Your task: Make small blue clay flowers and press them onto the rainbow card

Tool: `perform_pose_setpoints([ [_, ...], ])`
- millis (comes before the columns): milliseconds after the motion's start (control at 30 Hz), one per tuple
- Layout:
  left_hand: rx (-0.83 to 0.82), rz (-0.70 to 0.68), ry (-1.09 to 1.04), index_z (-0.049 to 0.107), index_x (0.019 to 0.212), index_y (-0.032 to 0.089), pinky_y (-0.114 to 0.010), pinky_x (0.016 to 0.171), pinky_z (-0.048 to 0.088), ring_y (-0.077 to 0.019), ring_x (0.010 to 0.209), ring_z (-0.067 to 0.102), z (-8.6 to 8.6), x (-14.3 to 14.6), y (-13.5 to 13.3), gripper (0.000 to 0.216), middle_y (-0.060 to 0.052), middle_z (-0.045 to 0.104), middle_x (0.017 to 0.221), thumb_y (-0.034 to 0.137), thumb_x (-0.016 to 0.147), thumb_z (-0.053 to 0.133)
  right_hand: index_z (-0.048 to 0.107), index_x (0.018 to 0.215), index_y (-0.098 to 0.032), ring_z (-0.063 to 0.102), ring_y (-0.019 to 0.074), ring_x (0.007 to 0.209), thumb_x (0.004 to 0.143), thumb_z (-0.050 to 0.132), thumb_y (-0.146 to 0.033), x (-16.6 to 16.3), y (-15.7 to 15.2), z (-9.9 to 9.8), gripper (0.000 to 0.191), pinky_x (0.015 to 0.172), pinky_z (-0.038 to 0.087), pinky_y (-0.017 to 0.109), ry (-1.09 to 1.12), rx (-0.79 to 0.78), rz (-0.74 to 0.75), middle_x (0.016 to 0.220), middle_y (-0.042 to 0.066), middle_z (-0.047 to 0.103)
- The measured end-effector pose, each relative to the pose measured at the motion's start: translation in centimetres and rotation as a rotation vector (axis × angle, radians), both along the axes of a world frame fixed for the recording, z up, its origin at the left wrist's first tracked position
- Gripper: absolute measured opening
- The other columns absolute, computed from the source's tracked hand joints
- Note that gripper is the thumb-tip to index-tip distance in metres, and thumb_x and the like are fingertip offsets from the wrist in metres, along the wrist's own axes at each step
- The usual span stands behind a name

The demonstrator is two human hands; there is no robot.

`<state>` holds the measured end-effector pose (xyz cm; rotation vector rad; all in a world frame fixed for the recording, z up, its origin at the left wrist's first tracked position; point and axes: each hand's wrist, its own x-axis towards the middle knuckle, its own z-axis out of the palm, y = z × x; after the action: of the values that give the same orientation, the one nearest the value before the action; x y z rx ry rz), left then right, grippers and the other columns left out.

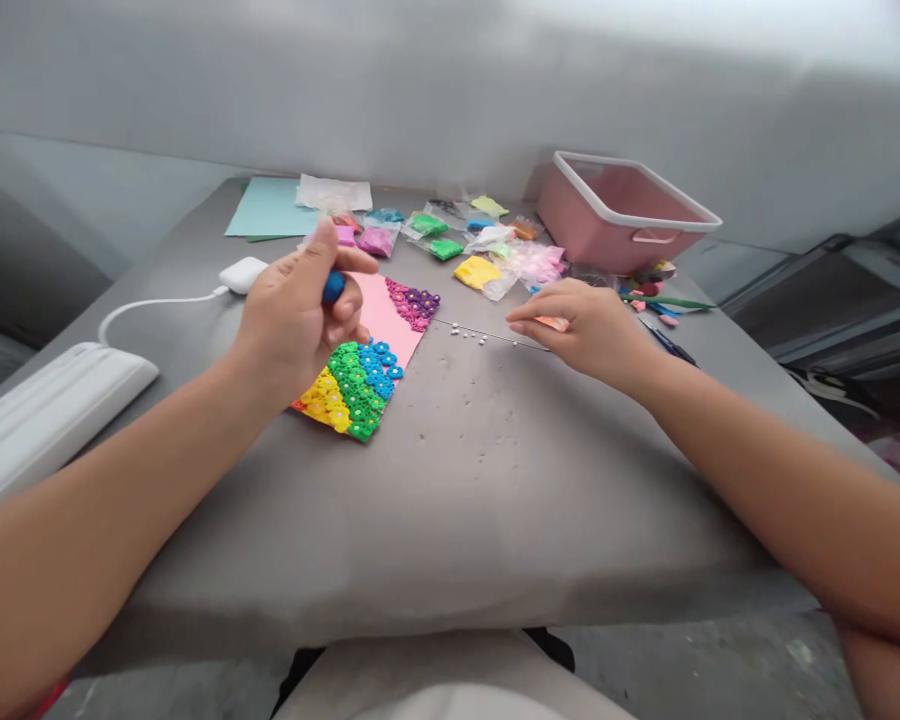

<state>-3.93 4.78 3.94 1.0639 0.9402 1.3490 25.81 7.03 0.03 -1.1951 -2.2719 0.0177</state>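
Observation:
In the head view my left hand point(289, 310) is closed around a dark blue lump of clay point(334, 288). It is raised over a pink card point(379, 310). Bands of small clay flowers point(356, 385) in yellow, green and blue cover the card's near end, and purple and magenta flowers point(414, 302) fill its far right corner. My right hand point(581, 325) is low over the table, thumb and fingers pressed together; what they hold, if anything, is hidden. A thin dark rod point(487, 333) runs toward it beside several tiny white beads point(466, 334).
Several bags of coloured clay point(427, 225) lie at the back, near blue-green sheets point(270, 207). A pink basket point(592, 215) stands back right, with pens point(667, 342) in front. At left are a white charger point(241, 274), its cable and a long white box point(60, 415).

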Motion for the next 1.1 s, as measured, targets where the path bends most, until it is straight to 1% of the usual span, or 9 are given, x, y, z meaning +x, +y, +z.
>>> perform_pose_setpoints([
  [67, 0.007, -0.007, -0.035, 0.063, 0.061, 0.017, -0.02, 0.041, 0.044, -0.0059, 0.035, 0.031, 0.1, 0.2, -0.2, 0.043, 0.006, 0.033, 0.041, 0.027, 0.1, 0.049, 0.08, 0.09, -0.025, 0.069, 0.0241, 0.087, 0.091, 0.067, -0.028, 0.4, -0.3, -0.7, 0.013, 0.08, 0.056, 0.04, 0.003, 0.013, 0.005, 0.09, 0.006, 0.078],
  [167, -0.027, -0.035, -0.06, 0.065, 0.071, 0.016, -0.021, 0.043, 0.044, -0.0087, 0.044, 0.043, 0.2, 0.7, -0.5, 0.035, 0.002, 0.045, 0.05, 0.015, 0.095, 0.04, 0.079, 0.093, -0.023, 0.07, 0.0243, 0.09, 0.092, 0.066, -0.029, 0.3, -0.2, -1.5, 0.015, 0.083, 0.056, 0.041, 0.021, 0.049, 0.022, 0.093, 0.007, 0.078],
  [267, -0.075, -0.042, -0.03, 0.067, 0.09, 0.017, -0.022, 0.046, 0.046, -0.0096, 0.052, 0.051, 0.0, 1.1, -0.8, 0.026, 0.001, 0.057, 0.065, 0.005, 0.089, 0.043, 0.079, 0.096, -0.021, 0.07, 0.0247, 0.091, 0.094, 0.063, -0.028, 0.0, 0.2, -1.9, 0.017, 0.085, 0.056, 0.042, -0.002, 0.08, 0.054, 0.097, 0.009, 0.078],
  [333, -0.074, -0.038, 0.021, 0.067, 0.096, 0.017, -0.022, 0.049, 0.047, -0.0092, 0.054, 0.054, -0.3, 1.3, -0.9, 0.021, 0.0, 0.064, 0.072, 0.009, 0.093, 0.048, 0.079, 0.098, -0.021, 0.069, 0.0251, 0.092, 0.094, 0.063, -0.027, 0.0, 0.4, -2.2, 0.017, 0.085, 0.056, 0.043, -0.006, 0.098, 0.078, 0.098, 0.01, 0.077],
  [433, -0.004, -0.053, 0.063, 0.069, 0.095, 0.018, -0.021, 0.052, 0.047, -0.009, 0.056, 0.055, -0.8, 1.2, -0.9, 0.016, -0.003, 0.07, 0.075, 0.029, 0.097, 0.059, 0.078, 0.1, -0.023, 0.069, 0.0254, 0.091, 0.094, 0.062, -0.026, -0.2, 0.6, -2.6, 0.017, 0.085, 0.055, 0.044, 0.009, 0.114, 0.105, 0.098, 0.009, 0.076],
  [500, 0.044, -0.058, 0.076, 0.07, 0.086, 0.017, -0.021, 0.053, 0.047, -0.0096, 0.055, 0.057, -0.9, 1.1, -0.9, 0.027, -0.003, 0.067, 0.067, 0.041, 0.096, 0.063, 0.078, 0.1, -0.023, 0.068, 0.0254, 0.092, 0.095, 0.061, -0.027, -0.4, 0.5, -2.8, 0.018, 0.085, 0.055, 0.044, 0.002, 0.11, 0.109, 0.098, 0.009, 0.076],
  [600, 0.063, -0.047, 0.071, 0.065, 0.073, 0.018, -0.023, 0.053, 0.048, -0.0105, 0.051, 0.055, -0.8, 0.9, -0.9, 0.04, 0.0, 0.057, 0.054, 0.048, 0.099, 0.056, 0.077, 0.1, -0.022, 0.067, 0.0252, 0.093, 0.097, 0.059, -0.028, -0.9, 0.4, -3.2, 0.019, 0.085, 0.053, 0.043, -0.022, 0.116, 0.114, 0.1, 0.01, 0.075],
  [733, 0.03, -0.027, 0.045, 0.063, 0.07, 0.019, -0.022, 0.053, 0.046, -0.0107, 0.051, 0.05, -0.5, 0.9, -1.0, 0.041, 0.001, 0.048, 0.049, 0.034, 0.103, 0.045, 0.077, 0.1, -0.022, 0.064, 0.0243, 0.092, 0.098, 0.057, -0.028, -1.6, 0.3, -3.8, 0.021, 0.085, 0.052, 0.041, -0.033, 0.147, 0.094, 0.097, 0.01, 0.074],
  [1100, -0.015, -0.039, 0.059, 0.067, 0.071, 0.019, -0.022, 0.053, 0.048, -0.011, 0.056, 0.051, -0.8, 1.2, -1.3, 0.031, 0.0, 0.05, 0.059, 0.024, 0.097, 0.05, 0.079, 0.092, -0.024, 0.061, 0.0229, 0.089, 0.098, 0.058, -0.03, -1.9, 0.6, -4.1, 0.022, 0.083, 0.05, 0.04, -0.019, 0.146, 0.067, 0.096, 0.008, 0.071],
])
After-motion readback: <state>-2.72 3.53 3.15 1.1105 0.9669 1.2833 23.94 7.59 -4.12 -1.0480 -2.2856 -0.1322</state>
